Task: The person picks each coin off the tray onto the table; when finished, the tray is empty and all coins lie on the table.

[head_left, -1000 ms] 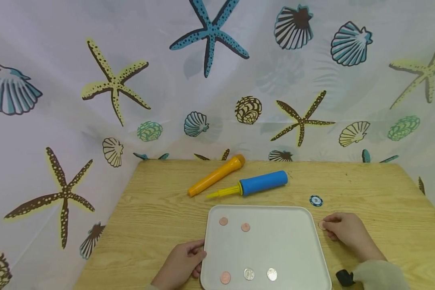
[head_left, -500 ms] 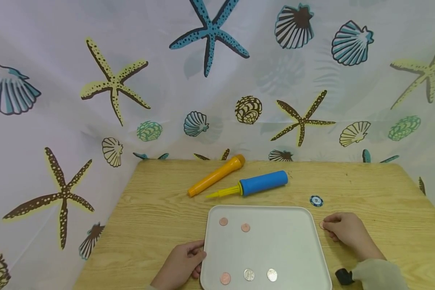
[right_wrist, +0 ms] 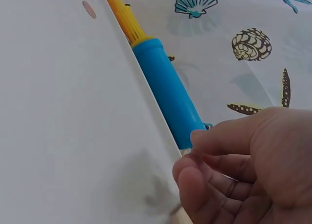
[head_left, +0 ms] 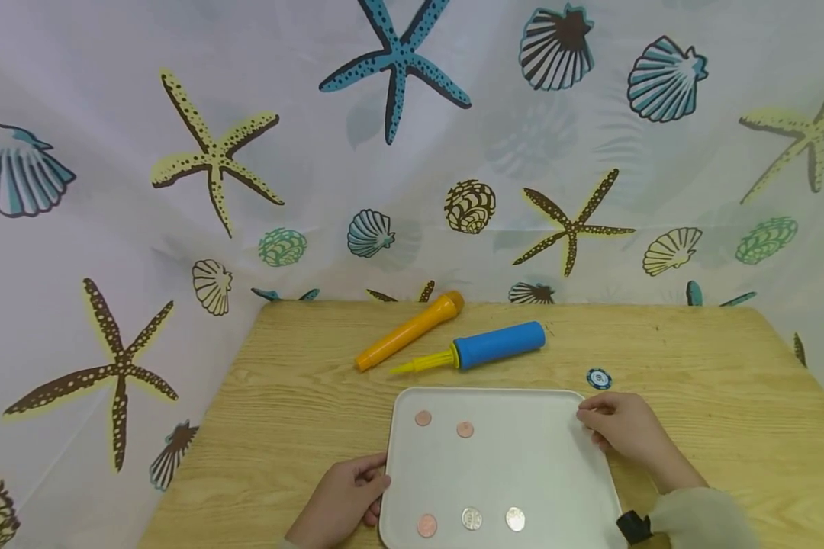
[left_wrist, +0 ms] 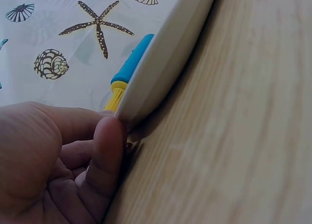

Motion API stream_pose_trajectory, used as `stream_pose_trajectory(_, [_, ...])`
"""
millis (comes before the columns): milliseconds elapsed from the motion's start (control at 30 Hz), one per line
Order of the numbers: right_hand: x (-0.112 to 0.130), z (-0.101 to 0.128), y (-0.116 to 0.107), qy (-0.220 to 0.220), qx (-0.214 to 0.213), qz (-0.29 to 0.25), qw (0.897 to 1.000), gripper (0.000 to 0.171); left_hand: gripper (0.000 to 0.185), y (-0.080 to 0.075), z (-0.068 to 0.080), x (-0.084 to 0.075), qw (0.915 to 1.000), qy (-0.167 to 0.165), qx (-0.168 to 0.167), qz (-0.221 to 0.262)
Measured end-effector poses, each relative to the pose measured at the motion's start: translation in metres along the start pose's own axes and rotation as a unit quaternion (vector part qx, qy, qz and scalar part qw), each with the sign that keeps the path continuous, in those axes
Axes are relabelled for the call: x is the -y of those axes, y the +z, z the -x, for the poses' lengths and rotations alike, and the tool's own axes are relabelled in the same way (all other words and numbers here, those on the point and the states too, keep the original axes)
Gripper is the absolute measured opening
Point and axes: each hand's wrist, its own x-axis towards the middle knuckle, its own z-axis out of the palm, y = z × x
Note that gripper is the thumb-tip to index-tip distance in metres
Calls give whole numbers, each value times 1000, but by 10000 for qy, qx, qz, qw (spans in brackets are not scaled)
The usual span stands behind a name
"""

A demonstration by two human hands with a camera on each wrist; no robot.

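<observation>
A white tray (head_left: 522, 465) lies on the wooden table (head_left: 302, 412) with several coins in it: two copper ones (head_left: 423, 418) near its far left corner, and a copper one (head_left: 426, 524) beside two silver ones (head_left: 471, 518) along its near edge. My left hand (head_left: 378, 488) grips the tray's left rim (left_wrist: 165, 58), thumb (left_wrist: 109, 136) against the edge. My right hand (head_left: 587, 418) hovers at the tray's far right corner (right_wrist: 161, 151), fingertips (right_wrist: 192, 177) pinched together. The copper coin it was touching is hidden in them.
A blue and yellow hand pump (head_left: 497, 345) and an orange tube (head_left: 410, 332) lie beyond the tray. A blue poker chip (head_left: 599, 378) sits just past my right hand. A seashell-print curtain (head_left: 412, 152) closes off the back and left sides.
My right hand has moved left from the table beside the tray to over the tray's far right corner, and the copper coin no longer shows. The left hand has stayed put.
</observation>
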Motion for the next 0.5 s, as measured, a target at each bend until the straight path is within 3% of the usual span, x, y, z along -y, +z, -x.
stream_pose_trajectory(500, [26, -14, 37, -244, 539, -200, 9980, 18, 51, 2, -1, 2, 10000, -25, -46, -26])
